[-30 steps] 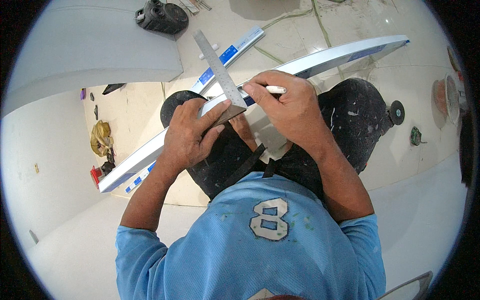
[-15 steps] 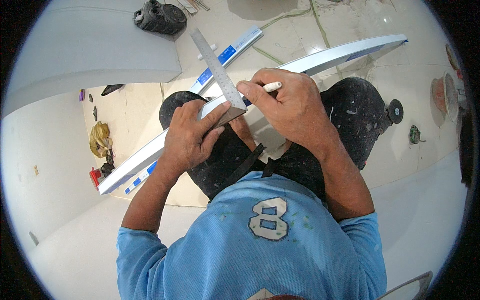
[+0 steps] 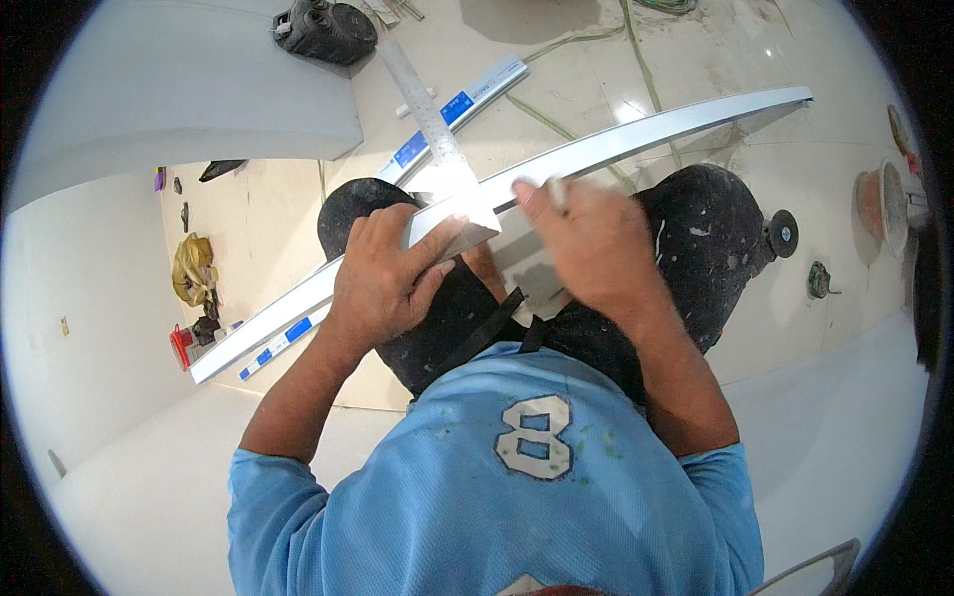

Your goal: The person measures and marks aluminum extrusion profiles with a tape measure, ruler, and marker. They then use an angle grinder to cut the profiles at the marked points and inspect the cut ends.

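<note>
A long white metal profile (image 3: 636, 141) lies slantwise across my lap, from lower left to upper right. A metal try square (image 3: 437, 134) rests across it, its blade pointing away from me. My left hand (image 3: 383, 273) is closed on the profile and the square's stock, thumb and forefinger pressing near the corner. Just right of the square, my right hand (image 3: 601, 238) is blurred by motion. It grips a white pen (image 3: 558, 195), also smeared, with the fingers close to the profile's edge. The pen's tip cannot be made out.
Beyond my knees another blue-labelled profile (image 3: 462, 109) lies on the tiled floor, near a green cord (image 3: 641, 62). A black rounded case (image 3: 323, 32) stands by the wall corner. At right are a bucket (image 3: 879, 204) and a black disc (image 3: 783, 233); at left, a yellowish bag (image 3: 192, 270).
My right hand has moved slightly right and down with the pen. The square and the profile have shifted a little, and more of the profile's face shows. My left hand keeps its hold.
</note>
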Available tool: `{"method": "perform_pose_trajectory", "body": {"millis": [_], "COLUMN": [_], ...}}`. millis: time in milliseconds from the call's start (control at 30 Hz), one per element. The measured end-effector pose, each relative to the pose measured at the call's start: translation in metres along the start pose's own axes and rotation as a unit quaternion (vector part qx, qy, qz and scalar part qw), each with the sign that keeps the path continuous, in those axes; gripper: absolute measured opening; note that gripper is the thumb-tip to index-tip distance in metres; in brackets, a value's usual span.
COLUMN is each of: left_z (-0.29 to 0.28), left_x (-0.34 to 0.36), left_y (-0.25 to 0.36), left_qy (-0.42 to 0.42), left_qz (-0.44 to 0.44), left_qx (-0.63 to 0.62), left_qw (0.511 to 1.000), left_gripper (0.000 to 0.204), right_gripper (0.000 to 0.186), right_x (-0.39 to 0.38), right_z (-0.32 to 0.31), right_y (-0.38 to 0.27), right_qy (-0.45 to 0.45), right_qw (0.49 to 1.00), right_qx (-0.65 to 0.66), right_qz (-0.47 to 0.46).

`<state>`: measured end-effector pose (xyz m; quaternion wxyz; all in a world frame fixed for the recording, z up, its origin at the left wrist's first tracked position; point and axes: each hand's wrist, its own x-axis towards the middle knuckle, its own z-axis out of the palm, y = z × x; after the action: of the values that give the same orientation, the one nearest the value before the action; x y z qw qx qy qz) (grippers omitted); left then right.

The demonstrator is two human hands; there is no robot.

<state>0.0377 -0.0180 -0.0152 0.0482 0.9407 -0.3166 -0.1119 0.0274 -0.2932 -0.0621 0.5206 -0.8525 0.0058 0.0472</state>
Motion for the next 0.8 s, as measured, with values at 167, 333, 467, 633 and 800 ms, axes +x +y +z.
{"method": "perform_pose_trajectory", "body": {"millis": [167, 333, 467, 633, 800], "left_z": [0.001, -0.027, -0.031, -0.028, -0.035], "left_x": [-0.002, 0.015, 0.043, 0.043, 0.048], "left_y": [0.008, -0.011, -0.057, -0.058, -0.045], "left_qy": [-0.004, -0.079, -0.327, -0.270, -0.092], "left_qz": [-0.004, -0.194, -0.170, -0.139, -0.107], "left_qx": [0.005, -0.260, -0.203, -0.218, -0.098], "left_qw": [1.000, 0.943, 0.907, 0.928, 0.985], "left_gripper": [0.070, 0.063, 0.070, 0.068, 0.064], "right_gripper": [0.047, 0.046, 0.046, 0.047, 0.046], "right_x": [-0.011, -0.009, -0.004, -0.004, 0.001], "right_z": [0.057, 0.050, 0.040, 0.039, 0.055], "right_y": [0.025, 0.016, 0.010, 0.008, 0.013], "right_qy": [-0.191, -0.203, -0.212, -0.205, -0.176], "right_qw": [0.948, 0.919, 0.915, 0.906, 0.900], "right_qx": [0.201, 0.262, 0.267, 0.299, 0.343], "right_qz": [0.157, 0.214, 0.217, 0.217, 0.202]}}
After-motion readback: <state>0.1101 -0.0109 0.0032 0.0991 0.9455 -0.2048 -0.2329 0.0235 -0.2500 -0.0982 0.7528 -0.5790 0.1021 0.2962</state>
